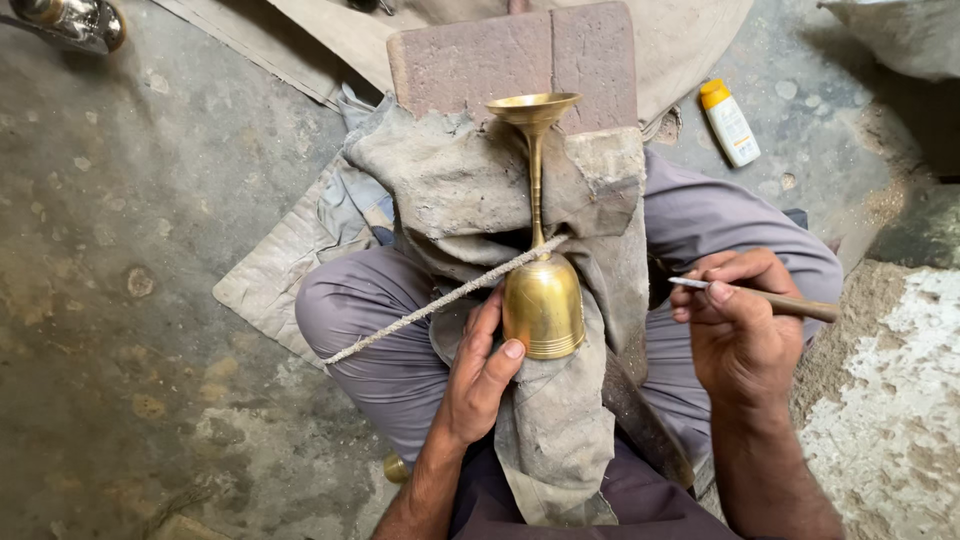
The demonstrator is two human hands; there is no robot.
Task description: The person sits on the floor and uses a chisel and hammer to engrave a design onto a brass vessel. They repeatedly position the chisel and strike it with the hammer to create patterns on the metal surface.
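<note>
A brass goblet (541,290) lies on its side on a dusty grey cloth (470,180) draped over a block, its cup toward me and its flared base pointing away. A twisted cord (440,300) runs across its stem, down to the left. My left hand (480,375) grips the cup from the left, thumb pressed on its rim. My right hand (735,325) hovers to the right of the goblet, holding a thin metal-tipped tool with a wooden handle (760,298), its tip pointing left.
I sit cross-legged on a concrete floor (130,300). A reddish brick (520,55) stands behind the cloth. A white bottle with a yellow cap (728,122) lies at the upper right. A shiny metal object (70,20) sits at the top left. Rough pale rubble (890,420) is at the right.
</note>
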